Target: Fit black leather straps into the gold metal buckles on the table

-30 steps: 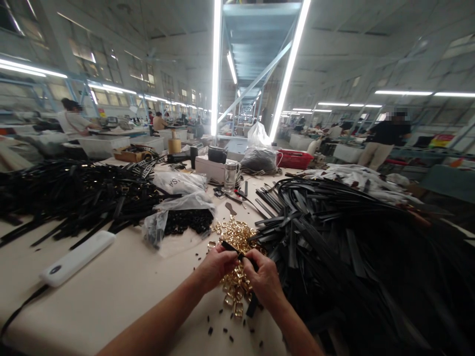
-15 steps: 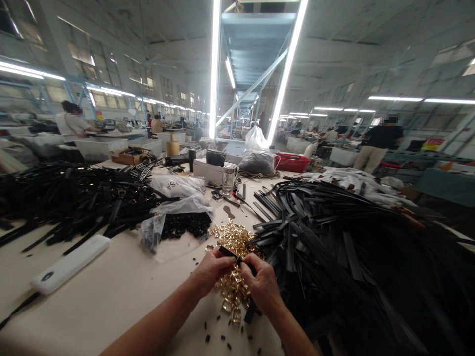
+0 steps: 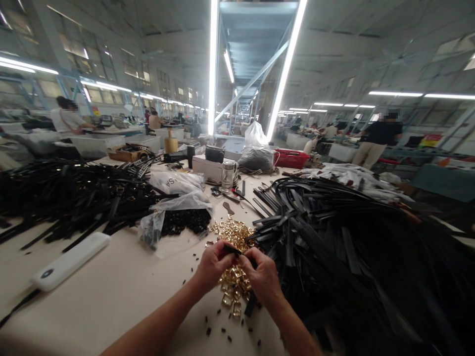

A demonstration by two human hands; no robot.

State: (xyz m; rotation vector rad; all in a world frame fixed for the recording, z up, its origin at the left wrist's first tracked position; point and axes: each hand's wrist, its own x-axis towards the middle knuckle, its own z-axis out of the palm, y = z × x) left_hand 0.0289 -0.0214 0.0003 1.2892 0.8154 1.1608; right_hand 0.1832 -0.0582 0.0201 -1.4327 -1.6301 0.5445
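A black strap (image 3: 230,249) runs between my two hands, above a heap of gold metal buckles (image 3: 237,232). My left hand (image 3: 212,262) is closed on its left part, thumb and fingers pinching. My right hand (image 3: 262,271) also grips the strap, fingertips almost meeting those of the left. Whether a buckle or small loop sits between the fingertips is hidden. Part of the strap hangs below the right hand (image 3: 251,303). Several small black pieces (image 3: 223,330) lie scattered on the table close to me.
A large pile of black straps (image 3: 315,237) covers the right side; another strap pile (image 3: 85,198) lies left. Small black pieces fill a plastic bag (image 3: 152,225). A white elongated device (image 3: 70,262) with a cord, a glass jar (image 3: 227,177) and a red basket (image 3: 291,158) stand around.
My left hand has shifted slightly up and its fingers have curled more around the strap. The strap's left end now tilts differently and shows less. Both hands stay close together over the buckles.
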